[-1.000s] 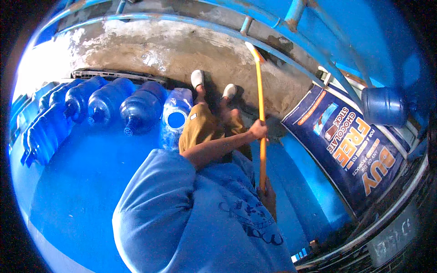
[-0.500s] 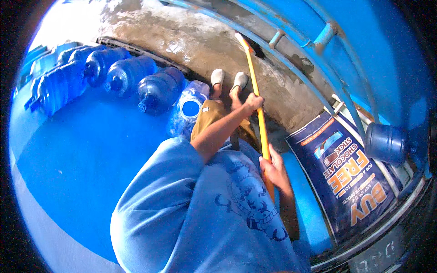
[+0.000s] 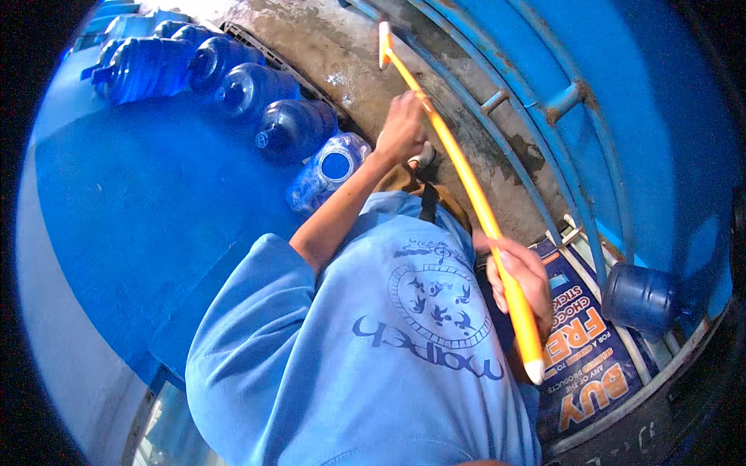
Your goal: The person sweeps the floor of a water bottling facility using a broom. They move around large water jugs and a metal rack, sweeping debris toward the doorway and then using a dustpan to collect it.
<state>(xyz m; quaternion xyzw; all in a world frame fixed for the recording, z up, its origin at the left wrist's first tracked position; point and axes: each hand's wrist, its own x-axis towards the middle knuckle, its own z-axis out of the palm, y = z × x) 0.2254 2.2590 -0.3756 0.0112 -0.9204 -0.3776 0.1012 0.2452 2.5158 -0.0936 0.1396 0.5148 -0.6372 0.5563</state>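
An orange pole [image 3: 466, 190], blue water jugs [image 3: 233, 85], a light-blue shirt [image 3: 373, 365] with dark print.

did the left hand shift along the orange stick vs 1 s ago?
Yes. The left hand now grips the orange stick higher, nearer its far end; the right hand holds near the white-capped end.

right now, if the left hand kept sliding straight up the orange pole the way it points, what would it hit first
Probably the pole's white head at the far end, resting on the wet concrete floor. The left hand grips the orange pole below it, and the shaft between looks bare, though depth is unclear.
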